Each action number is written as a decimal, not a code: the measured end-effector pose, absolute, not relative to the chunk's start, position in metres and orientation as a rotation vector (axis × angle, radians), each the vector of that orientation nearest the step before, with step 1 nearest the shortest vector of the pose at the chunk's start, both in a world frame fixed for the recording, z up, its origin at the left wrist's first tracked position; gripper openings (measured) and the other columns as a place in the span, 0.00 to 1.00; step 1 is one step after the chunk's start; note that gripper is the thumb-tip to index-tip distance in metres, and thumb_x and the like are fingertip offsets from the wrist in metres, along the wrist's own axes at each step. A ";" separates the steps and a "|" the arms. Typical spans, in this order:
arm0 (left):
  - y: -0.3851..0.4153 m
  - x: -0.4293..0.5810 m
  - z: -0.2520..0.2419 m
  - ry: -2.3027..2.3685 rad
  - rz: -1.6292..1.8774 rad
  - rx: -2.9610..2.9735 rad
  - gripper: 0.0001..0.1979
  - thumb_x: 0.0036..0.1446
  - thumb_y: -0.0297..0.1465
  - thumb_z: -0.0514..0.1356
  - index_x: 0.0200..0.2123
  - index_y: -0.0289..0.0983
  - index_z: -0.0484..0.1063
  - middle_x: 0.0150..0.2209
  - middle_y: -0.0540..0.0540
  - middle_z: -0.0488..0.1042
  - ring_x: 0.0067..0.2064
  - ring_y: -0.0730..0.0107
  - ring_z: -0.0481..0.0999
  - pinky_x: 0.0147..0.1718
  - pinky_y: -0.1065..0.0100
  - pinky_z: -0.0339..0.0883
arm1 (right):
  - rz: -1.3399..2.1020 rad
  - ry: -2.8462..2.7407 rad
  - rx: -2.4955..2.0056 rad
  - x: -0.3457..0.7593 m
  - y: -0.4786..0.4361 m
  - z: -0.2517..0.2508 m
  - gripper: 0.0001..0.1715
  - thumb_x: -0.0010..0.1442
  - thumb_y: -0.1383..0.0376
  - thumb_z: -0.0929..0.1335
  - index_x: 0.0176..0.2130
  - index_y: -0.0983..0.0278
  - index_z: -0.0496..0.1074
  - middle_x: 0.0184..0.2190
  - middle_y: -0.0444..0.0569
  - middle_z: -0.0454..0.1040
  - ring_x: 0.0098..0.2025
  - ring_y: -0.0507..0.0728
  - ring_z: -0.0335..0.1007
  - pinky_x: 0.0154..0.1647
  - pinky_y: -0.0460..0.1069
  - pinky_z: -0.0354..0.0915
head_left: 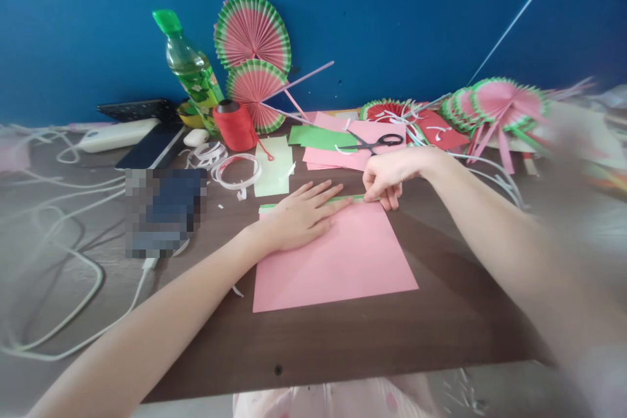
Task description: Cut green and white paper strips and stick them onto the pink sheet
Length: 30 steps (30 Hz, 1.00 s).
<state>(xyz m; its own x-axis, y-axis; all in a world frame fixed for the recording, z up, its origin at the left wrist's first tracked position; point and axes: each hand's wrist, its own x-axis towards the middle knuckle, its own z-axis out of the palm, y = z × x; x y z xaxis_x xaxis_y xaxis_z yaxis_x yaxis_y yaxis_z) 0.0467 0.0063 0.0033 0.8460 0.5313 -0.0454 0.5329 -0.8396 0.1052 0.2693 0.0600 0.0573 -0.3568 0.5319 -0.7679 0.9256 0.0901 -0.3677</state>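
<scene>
A pink paper sheet (337, 261) lies flat on the dark brown table (343, 346), with a thin green strip (343, 200) along its far edge. My left hand (301, 214) rests palm down on the sheet's far left part, fingers spread over the strip. At the strip's right end, my right hand (385, 176) pinches it with curled fingers.
Black scissors (375, 142) lie on pink and green sheets behind my hands. Watermelon paper fans (252, 32) lean on the blue wall; more fans (494, 104) sit at the right. A red thread spool (235, 125), green bottle (191, 68), tape rolls (238, 170) and white cables (63, 261) crowd the left.
</scene>
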 end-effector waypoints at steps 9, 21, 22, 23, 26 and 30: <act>0.006 0.047 0.004 0.846 -0.014 2.884 0.25 0.63 0.39 0.38 0.63 0.45 0.46 0.66 0.49 0.43 0.66 0.64 0.39 0.61 0.56 0.37 | -1.082 1.911 1.497 0.268 0.058 0.058 0.18 0.48 0.53 0.69 0.23 0.66 0.67 0.21 0.49 0.75 0.25 0.53 0.72 0.29 0.47 0.63; 0.006 0.047 0.004 0.840 0.004 2.889 0.25 0.63 0.40 0.38 0.62 0.45 0.47 0.65 0.48 0.44 0.66 0.64 0.40 0.61 0.56 0.37 | -0.854 1.928 1.556 0.269 0.059 0.059 0.20 0.49 0.53 0.68 0.20 0.66 0.65 0.15 0.45 0.68 0.18 0.49 0.63 0.22 0.46 0.57; 0.006 0.047 0.004 0.837 0.009 2.887 0.25 0.63 0.40 0.38 0.62 0.45 0.47 0.65 0.48 0.44 0.66 0.64 0.40 0.61 0.56 0.37 | -0.823 1.926 1.549 0.271 0.059 0.059 0.20 0.49 0.54 0.68 0.20 0.66 0.65 0.14 0.45 0.68 0.18 0.49 0.63 0.22 0.46 0.57; 0.007 0.047 0.004 0.834 0.015 2.883 0.25 0.63 0.40 0.38 0.62 0.45 0.47 0.65 0.48 0.44 0.66 0.64 0.40 0.62 0.56 0.37 | -0.793 1.925 1.542 0.274 0.060 0.059 0.20 0.49 0.54 0.68 0.19 0.66 0.65 0.14 0.44 0.67 0.18 0.49 0.62 0.22 0.46 0.57; 0.007 0.047 0.004 0.832 0.013 2.859 0.25 0.63 0.41 0.39 0.62 0.46 0.49 0.65 0.48 0.44 0.66 0.64 0.40 0.61 0.56 0.38 | -0.736 1.943 1.528 0.281 0.062 0.060 0.19 0.47 0.53 0.69 0.20 0.65 0.64 0.13 0.42 0.64 0.17 0.48 0.58 0.22 0.46 0.54; 0.006 0.048 0.004 0.859 0.023 2.854 0.24 0.63 0.41 0.40 0.61 0.47 0.50 0.65 0.49 0.45 0.66 0.64 0.41 0.61 0.56 0.38 | -0.712 1.968 1.529 0.279 0.059 0.066 0.17 0.48 0.55 0.68 0.21 0.65 0.63 0.13 0.41 0.63 0.17 0.48 0.58 0.22 0.46 0.54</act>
